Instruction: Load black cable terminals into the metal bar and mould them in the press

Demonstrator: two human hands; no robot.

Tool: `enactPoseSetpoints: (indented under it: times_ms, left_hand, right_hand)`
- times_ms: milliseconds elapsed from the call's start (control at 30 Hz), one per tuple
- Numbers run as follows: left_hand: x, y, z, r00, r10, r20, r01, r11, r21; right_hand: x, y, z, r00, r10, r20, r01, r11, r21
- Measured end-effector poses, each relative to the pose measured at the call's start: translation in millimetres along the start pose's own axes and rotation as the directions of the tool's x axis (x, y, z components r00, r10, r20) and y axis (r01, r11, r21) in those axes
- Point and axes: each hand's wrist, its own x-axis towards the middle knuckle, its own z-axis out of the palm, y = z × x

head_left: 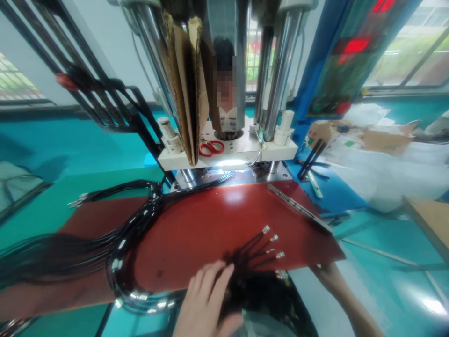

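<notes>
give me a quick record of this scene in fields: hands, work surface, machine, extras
left hand: fingers resting on a fanned bunch of black wires with metal tips
right hand: at the mat's near right edge, mostly hidden
work surface: red mat
machine: press with steel columns behind the mat
extras: red scissors on the white plate; coiled black cables at left

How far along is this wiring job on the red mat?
Looks done: a big coiled bundle of black cables lies on the red mat. In hand: the left hand presses a small fan of terminal-tipped wires; the right hand rests at the mat's edge. What remains cannot be told; the press stands above.
</notes>
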Motion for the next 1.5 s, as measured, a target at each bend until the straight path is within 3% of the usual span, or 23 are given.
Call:
enactPoseSetpoints:
  times_ms: [100, 167, 300, 433, 533, 600, 667, 700, 767, 833, 933, 1033, 1167, 1300, 1400, 1433, 1500]
  left_hand:
    - [50.5, 18.1, -9.8, 0.994, -0.084, 0.067, 0.075, 0.988, 0.137]
    - [68.0, 23.9, -15.6, 0.977, -0.123, 0.175, 0.094, 0.982, 0.164]
    - [73.1, 28.1, -21.0, 0.920, -0.097, 0.379, 0.070, 0.994, 0.083]
    - [71.7, 24.2, -24.5, 0.927, 0.007, 0.375, -0.006, 1.000, -0.005]
    - [76.2, 18.6, -33.7, 0.957, -0.022, 0.289, 0.075, 0.982, -0.173]
    - [80.2, 17.0, -43.0, 0.956, -0.059, 0.286, 0.167, 0.914, -0.369]
    - [83.0, 18.4, -51.9, 0.942, -0.063, 0.330, 0.249, 0.791, -0.559]
    - [83.8, 19.9, -55.2, 0.932, -0.052, 0.360, 0.283, 0.725, -0.628]
    - [84.2, 23.2, -58.2, 0.912, -0.013, 0.409, 0.328, 0.621, -0.712]
    - [83.9, 24.7, -57.0, 0.910, 0.007, 0.415, 0.341, 0.559, -0.756]
    - [85.3, 21.5, -52.3, 0.943, -0.087, 0.322, 0.321, 0.498, -0.806]
    - [89.6, 15.5, -49.8, 0.949, -0.207, 0.238, 0.309, 0.453, -0.836]
    - [95.7, 12.6, -47.6, 0.931, -0.155, 0.330, 0.365, 0.415, -0.834]
    - [99.1, 13.8, -42.8, 0.923, -0.106, 0.370, 0.376, 0.453, -0.808]
    - [101.6, 14.8, -38.7, 0.901, -0.096, 0.423, 0.418, 0.455, -0.786]
    - [103.2, 15.7, -37.7, 0.889, -0.090, 0.449, 0.439, 0.443, -0.782]
    - [109.0, 19.6, -37.3, 0.871, -0.075, 0.486, 0.471, 0.409, -0.782]
  right_hand:
    - [-2.8, -1.1, -10.9, 0.997, -0.070, 0.044, 0.075, 0.991, -0.112]
    - [-9.1, -0.3, -20.8, 0.987, -0.059, 0.147, 0.087, 0.978, -0.188]
    - [-30.5, -5.4, -41.4, 0.922, 0.039, 0.386, 0.071, 0.961, -0.268]
    - [-50.2, -36.9, -66.8, 0.832, 0.012, 0.554, 0.117, 0.973, -0.198]
    - [-55.3, -78.9, -84.1, 0.752, -0.093, 0.653, 0.126, 0.992, -0.004]
    - [-52.9, -110.8, -86.0, 0.649, -0.289, 0.703, 0.153, 0.956, 0.252]
    - [-45.9, -141.7, -76.1, 0.562, -0.515, 0.647, 0.115, 0.823, 0.556]
    - [-40.8, -156.1, -67.4, 0.557, -0.585, 0.589, 0.038, 0.727, 0.685]
    - [-27.9, -182.1, -47.0, 0.639, -0.615, 0.462, -0.127, 0.509, 0.852]
    - [-13.4, -203.7, -28.9, 0.746, -0.568, 0.348, -0.144, 0.373, 0.917]
    - [4.3, -225.0, -14.4, 0.854, -0.451, 0.258, -0.047, 0.427, 0.903]
    - [12.7, -231.9, -10.6, 0.874, -0.414, 0.256, -0.035, 0.471, 0.882]
    - [16.2, -228.0, -12.0, 0.917, -0.362, 0.165, 0.015, 0.445, 0.895]
    - [27.6, -219.1, -18.3, 0.833, -0.496, 0.247, -0.050, 0.376, 0.925]
    - [43.3, -213.9, -25.4, 0.880, -0.420, 0.221, -0.147, 0.203, 0.968]
    - [48.2, -213.6, -27.8, 0.890, -0.400, 0.219, -0.154, 0.188, 0.970]
    - [55.4, -215.9, -31.7, 0.868, -0.427, 0.251, -0.148, 0.260, 0.954]
